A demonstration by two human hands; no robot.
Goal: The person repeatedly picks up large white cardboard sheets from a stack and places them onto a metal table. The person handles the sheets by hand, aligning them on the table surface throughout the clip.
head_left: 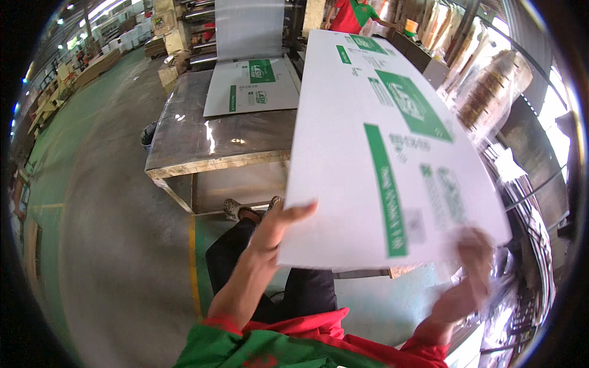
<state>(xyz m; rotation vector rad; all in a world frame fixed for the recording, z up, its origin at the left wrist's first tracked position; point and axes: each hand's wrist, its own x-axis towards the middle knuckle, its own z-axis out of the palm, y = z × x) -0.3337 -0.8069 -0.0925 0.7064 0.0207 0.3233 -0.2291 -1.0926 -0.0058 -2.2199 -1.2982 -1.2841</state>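
A long white cardboard sheet (343,178) with green printed blocks slants across the view, from near my body to the far right. My left hand (283,224) grips its near left corner, thumb on top and the other fingers hidden underneath. At the near right edge is my right hand (473,248), smeared by motion; its fingers do not show clearly. Another printed cardboard sheet (224,95) lies flat on the metal table (190,135), below a white sheet (248,27) hanging from the machine.
A machine with rollers (202,46) stands behind the table. At the far right is a co-worker (353,15) in red and green. Plastic-wrapped rolls (491,92) and stacked sheets (521,202) line the right side. A dark bucket (148,135) sits by the table's left edge.
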